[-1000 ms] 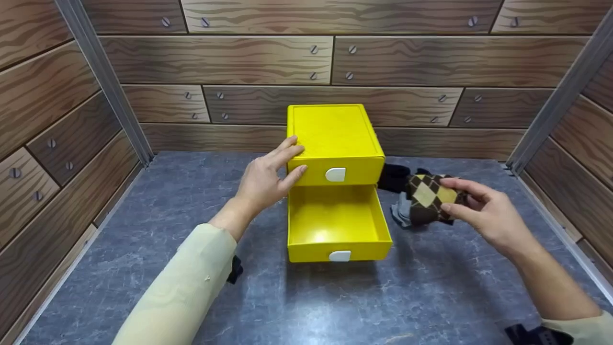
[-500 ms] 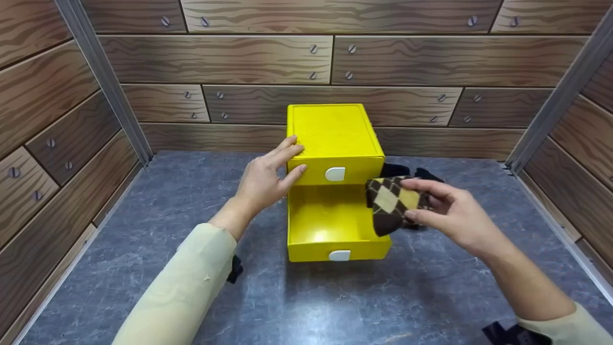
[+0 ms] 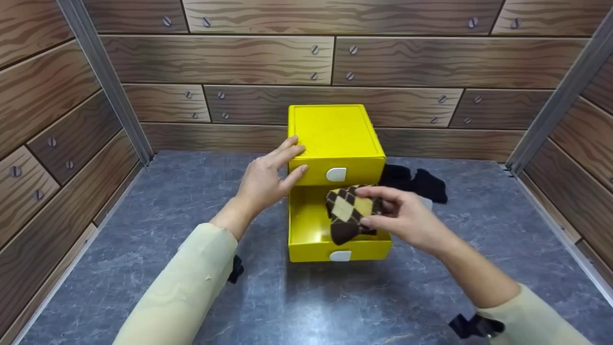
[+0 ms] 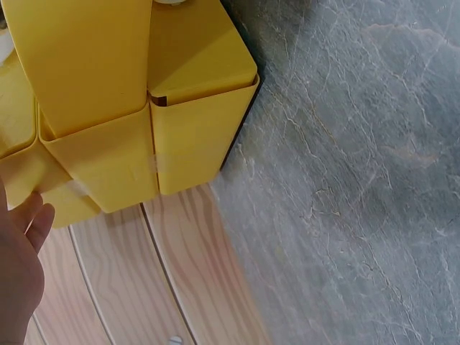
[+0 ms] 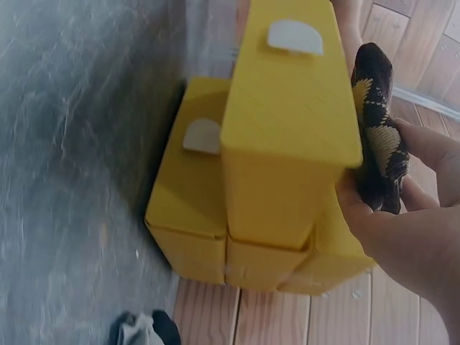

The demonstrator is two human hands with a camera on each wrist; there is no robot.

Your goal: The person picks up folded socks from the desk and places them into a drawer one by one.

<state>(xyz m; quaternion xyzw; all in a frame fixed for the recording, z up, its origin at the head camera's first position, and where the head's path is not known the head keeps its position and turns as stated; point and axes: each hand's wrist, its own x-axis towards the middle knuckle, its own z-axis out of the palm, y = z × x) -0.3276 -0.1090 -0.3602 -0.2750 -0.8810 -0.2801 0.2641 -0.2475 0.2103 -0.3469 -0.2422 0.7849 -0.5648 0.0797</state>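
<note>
The right hand point(image 3: 407, 220) pinches a folded brown-and-tan argyle sock point(image 3: 348, 213) between thumb and fingers, holding it over the pulled-out lower drawer point(image 3: 306, 227) of a small yellow two-drawer cabinet point(image 3: 335, 139) standing on the grey table point(image 3: 191, 201). The sock hangs toward the right half of the drawer, its lower end at about the height of the near drawer front; whether it touches the drawer floor cannot be told. The left hand point(image 3: 266, 179) rests with straight, relaxed fingers against the cabinet's left near corner, beside the closed upper drawer point(image 3: 345, 172), gripping nothing.

To do this step well, the sock should probably go down flat and well behind the near front wall, so that no fold rides over the rim and catches under the upper drawer. Letting go low, rather than dropping, would likely keep the fold together. The left hand's bracing looks worth keeping, since the light cabinet could slide on the smooth table.

Dark socks point(image 3: 416, 182) lie on the table just right of the cabinet, toward the far side.
</note>
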